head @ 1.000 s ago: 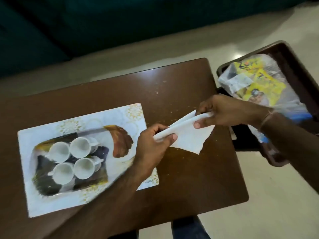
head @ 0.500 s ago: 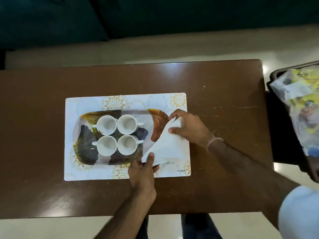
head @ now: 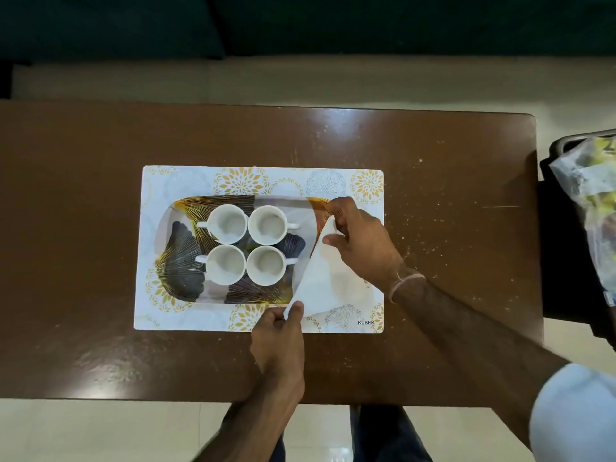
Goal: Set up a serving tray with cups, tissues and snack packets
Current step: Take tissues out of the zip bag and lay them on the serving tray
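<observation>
A leaf-patterned serving tray (head: pixel 181 261) lies on a white floral placemat (head: pixel 160 315) on the brown table. Several white cups (head: pixel 228 226) stand together in the tray's middle. A white tissue (head: pixel 321 281), folded into a triangle, lies over the tray's right end. My right hand (head: pixel 361 243) pinches the tissue's upper corner. My left hand (head: pixel 278 331) pinches its lower corner at the tray's front edge. A clear bag of yellow snack packets (head: pixel 591 208) sits at the far right, off the table.
The brown table (head: pixel 83 228) has bare, crumb-speckled wood around the placemat. A dark chair or stool (head: pixel 566 261) at the right edge carries the snack bag. Pale floor and a dark sofa lie beyond the table's far edge.
Both hands carried the folded tissue from mid-air over the table's right side down onto the tray's right end. Over the last half second they have barely shifted.
</observation>
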A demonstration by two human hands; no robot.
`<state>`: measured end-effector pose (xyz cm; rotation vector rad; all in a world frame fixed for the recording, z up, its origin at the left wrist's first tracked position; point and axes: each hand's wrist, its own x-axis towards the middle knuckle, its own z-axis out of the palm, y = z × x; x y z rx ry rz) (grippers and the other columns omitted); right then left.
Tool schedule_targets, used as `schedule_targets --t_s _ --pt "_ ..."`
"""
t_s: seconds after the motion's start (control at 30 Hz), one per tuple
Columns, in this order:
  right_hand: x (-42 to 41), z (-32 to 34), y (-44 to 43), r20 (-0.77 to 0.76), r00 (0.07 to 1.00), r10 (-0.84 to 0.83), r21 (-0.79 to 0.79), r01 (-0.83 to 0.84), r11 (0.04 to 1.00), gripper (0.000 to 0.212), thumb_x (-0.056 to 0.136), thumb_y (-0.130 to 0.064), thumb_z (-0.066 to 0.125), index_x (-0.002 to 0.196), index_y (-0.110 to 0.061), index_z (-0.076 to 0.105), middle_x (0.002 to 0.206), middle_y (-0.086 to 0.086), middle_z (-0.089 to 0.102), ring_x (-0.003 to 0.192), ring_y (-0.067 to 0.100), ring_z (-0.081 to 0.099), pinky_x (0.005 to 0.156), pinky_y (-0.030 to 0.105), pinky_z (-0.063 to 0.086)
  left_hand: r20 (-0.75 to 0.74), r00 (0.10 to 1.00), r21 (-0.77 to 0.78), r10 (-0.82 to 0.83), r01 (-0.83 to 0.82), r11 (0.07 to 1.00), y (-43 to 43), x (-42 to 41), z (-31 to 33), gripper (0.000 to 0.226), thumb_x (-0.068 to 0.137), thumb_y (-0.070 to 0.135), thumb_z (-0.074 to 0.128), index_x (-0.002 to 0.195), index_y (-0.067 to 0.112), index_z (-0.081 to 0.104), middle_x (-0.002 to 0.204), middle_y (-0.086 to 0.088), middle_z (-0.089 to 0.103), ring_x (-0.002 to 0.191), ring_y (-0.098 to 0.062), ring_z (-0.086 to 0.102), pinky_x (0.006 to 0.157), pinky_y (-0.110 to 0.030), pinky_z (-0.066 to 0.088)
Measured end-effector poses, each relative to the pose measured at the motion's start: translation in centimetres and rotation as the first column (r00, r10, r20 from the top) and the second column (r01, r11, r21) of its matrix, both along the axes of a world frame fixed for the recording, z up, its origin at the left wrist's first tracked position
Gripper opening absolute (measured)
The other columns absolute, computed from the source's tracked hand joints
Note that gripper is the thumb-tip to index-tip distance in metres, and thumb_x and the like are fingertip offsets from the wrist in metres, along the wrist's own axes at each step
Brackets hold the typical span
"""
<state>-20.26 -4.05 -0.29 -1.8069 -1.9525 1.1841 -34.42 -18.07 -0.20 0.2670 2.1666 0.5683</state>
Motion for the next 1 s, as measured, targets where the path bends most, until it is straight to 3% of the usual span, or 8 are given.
schedule_targets --t_s 0.1,0.23,0.4,0.57,0.67,0.77,0.87,1.0 --pt "-1.0 -0.2 0.8 0.099 0.989 0.109 0.012 -0.111 0.994 0.045 0.09 -0.017 0.069 0.129 -0.019 0.046 0.108 0.013 0.067 0.092 0.034 0.063 0.072 0.032 0.043 -0.014 1.0 -0.063 -0.006 0.005 0.998 0.0 0.1 0.5 0.024 0.082 0.041 0.076 0.085 0.018 0.066 0.078 0.002 0.067 0.081 -0.023 0.065 0.07 -0.037 0.052" --pt "-2.1 -0.3 1.1 0.413 0.88 0.236 0.114 -0.307 0.945 0.056 0.083 -0.023 0.073 0.134 -0.022 0.051 0.135 0.008 0.05 0.116 0.032 0.048 0.093 0.046 0.042 0.025 0.994 -0.098 0.104 -0.101 0.99 0.2 0.0 0.3 0.05 0.078 0.041 0.081 0.11 0.017 0.05 0.098 -0.001 0.062 0.087 -0.021 0.063 0.071 -0.036 0.054" --pt "-2.0 0.1 0.2 0.463 0.777 0.426 0.044 -0.501 0.864 0.032 0.085 -0.034 0.066 0.118 -0.033 0.067 0.141 -0.005 0.05 0.134 0.029 0.033 0.1 0.054 0.023 -0.019 1.0 -0.029 0.019 -0.02 0.999 0.1 -0.8 -0.5 0.024 0.08 0.037 0.08 0.093 0.023 0.065 0.089 -0.001 0.074 0.081 -0.023 0.071 0.077 -0.043 0.06" --pt "-0.9 0.6 -0.3 0.576 0.741 0.345 0.044 -0.45 0.892 0.028 0.084 -0.034 0.069 0.111 -0.028 0.068 0.126 0.001 0.057 0.125 0.031 0.04 0.102 0.057 0.022 -0.121 0.992 0.016 -0.02 0.022 1.0 1.3 -1.0 -0.3 0.029 0.081 0.036 0.079 0.096 0.017 0.063 0.087 0.001 0.07 0.071 -0.01 0.064 0.052 -0.016 0.044" --pt "-0.4 0.8 -1.0 0.541 0.776 0.324 0.105 -0.444 0.89 0.039 0.083 -0.038 0.069 0.12 -0.027 0.062 0.136 0.003 0.051 0.129 0.032 0.04 0.101 0.056 0.024 -0.19 0.973 0.115 -0.129 0.153 0.982 0.6 -0.8 1.0 0.03 0.087 0.033 0.073 0.102 0.018 0.052 0.091 -0.001 0.059 0.084 -0.021 0.061 0.067 -0.03 0.047" --pt "0.1 0.6 -2.2 0.493 0.766 0.414 0.143 -0.54 0.83 0.041 0.086 -0.037 0.067 0.125 -0.026 0.061 0.142 0.002 0.052 0.136 0.032 0.04 0.105 0.06 0.024 -0.339 0.777 0.292 -0.53 0.622 0.726 -1.0 0.3 2.6 0.018 0.095 0.025 0.06 0.113 0.02 0.058 0.109 0.0 0.058 0.103 -0.014 0.057 0.086 -0.027 0.05" --pt "1.1 -0.1 -3.3 0.478 0.704 0.525 0.053 -0.62 0.782 0.045 0.095 -0.037 0.056 0.138 -0.026 0.054 0.154 0.001 0.043 0.147 0.031 0.029 0.114 0.061 0.014 -0.323 0.477 0.177 -0.818 0.879 0.443 -1.0 1.1 2.2 0.044 0.097 0.023 0.055 0.14 0.018 0.051 0.149 -0.005 0.045 0.14 -0.019 0.038 0.116 -0.035 0.034" --pt "1.6 -0.3 -3.5 0.453 0.717 0.531 0.065 -0.62 0.782 0.046 0.097 -0.039 0.053 0.141 -0.027 0.052 0.156 0.001 0.042 0.148 0.03 0.029 0.115 0.06 0.014 -0.257 0.423 0.063 -0.869 0.905 0.421 -0.3 1.0 1.4 0.055 0.096 0.032 0.057 0.147 0.018 0.043 0.157 -0.004 0.037 0.146 -0.02 0.03 0.12 -0.04 0.027"
